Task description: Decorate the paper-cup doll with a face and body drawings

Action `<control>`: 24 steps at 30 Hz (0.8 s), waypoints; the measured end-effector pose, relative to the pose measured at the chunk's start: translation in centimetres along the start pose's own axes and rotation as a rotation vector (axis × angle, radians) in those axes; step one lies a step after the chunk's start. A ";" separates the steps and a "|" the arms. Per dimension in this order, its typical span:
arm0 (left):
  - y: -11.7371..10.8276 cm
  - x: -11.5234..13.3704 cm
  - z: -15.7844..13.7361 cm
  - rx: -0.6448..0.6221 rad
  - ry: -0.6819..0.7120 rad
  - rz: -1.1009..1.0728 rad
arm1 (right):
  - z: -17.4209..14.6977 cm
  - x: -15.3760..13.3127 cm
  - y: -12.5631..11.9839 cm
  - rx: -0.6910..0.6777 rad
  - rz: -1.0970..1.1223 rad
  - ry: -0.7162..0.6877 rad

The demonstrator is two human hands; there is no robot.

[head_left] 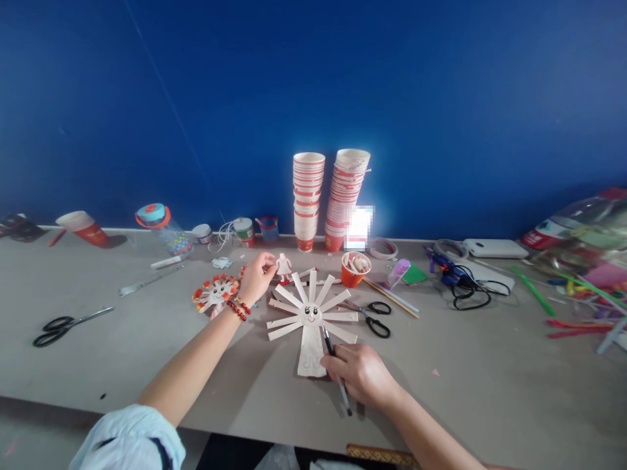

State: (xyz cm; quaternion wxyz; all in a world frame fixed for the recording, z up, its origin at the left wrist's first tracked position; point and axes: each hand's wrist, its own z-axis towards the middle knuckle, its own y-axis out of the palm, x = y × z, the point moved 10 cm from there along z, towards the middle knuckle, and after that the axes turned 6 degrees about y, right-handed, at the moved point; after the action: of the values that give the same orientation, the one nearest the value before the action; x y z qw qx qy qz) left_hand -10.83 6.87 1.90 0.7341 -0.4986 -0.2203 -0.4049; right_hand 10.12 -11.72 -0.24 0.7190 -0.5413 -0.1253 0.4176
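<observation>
My left hand [258,277] reaches forward, fingers pinched at the edge of a small paper doll cutout [283,266] with a pinkish dress and red feet. In my right hand [360,372] is a black-and-grey pen [341,385], its tip pointing away from me beside the cut paper cup [310,346]. That cup lies flat, its white strips fanned out around a round drawn face, with faint pencil outlines on the lower panel. A second cut-cup figure [215,294] with orange-red strip ends lies left of my left hand, partly hidden by the wrist.
Two tall paper cup stacks [308,196] [345,196] stand by the blue wall. Black scissors [378,318] lie right of the cut cup, another pair [61,329] far left. A cup of scraps [353,277], glue gun [448,269], water bottle [166,228] and plastic bottle [563,222] are around.
</observation>
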 end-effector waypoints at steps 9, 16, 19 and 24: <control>-1.5 2.8 -7.0 -0.091 -0.072 -0.058 | -0.1 0.1 -0.8 0.086 -0.013 0.030; 4.3 4.7 -18.4 -0.595 -0.450 -0.486 | -0.4 0.3 -1.1 0.168 -0.019 0.035; 5.0 5.1 -19.0 -0.623 -0.454 -0.497 | -0.3 0.3 -0.7 0.132 -0.038 0.045; 3.9 6.4 -17.3 -0.540 -0.211 -0.215 | -0.2 0.1 -0.3 0.075 -0.085 0.053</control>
State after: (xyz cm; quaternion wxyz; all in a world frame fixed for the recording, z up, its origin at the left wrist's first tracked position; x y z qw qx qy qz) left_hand -5.34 -10.57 -2.57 0.5009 -0.6889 -0.2313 -0.4700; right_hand 10.42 -11.83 -0.08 0.7590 -0.5188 -0.1134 0.3767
